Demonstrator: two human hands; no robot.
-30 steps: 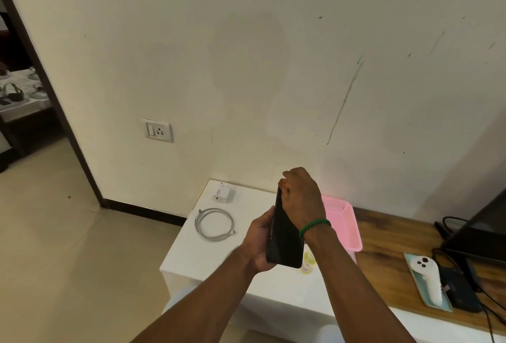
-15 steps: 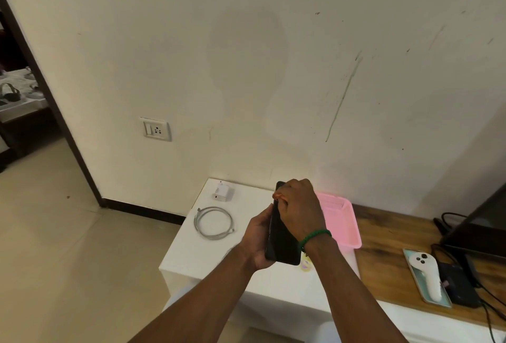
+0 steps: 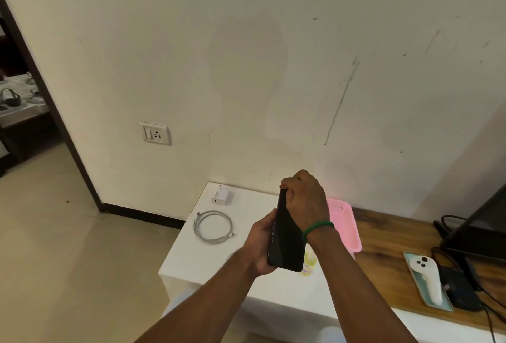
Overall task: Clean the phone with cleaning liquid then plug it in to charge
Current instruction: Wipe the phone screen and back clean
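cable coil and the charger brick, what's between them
Only bare white table lies between the cable coil and the charger brick, in the head view.

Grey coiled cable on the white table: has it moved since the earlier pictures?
No. The grey coiled cable lies in the same place, just in front of the white charger block.

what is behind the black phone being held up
A small yellowish bottle on the white table, only partly showing; the black phone and right forearm cover the rest.
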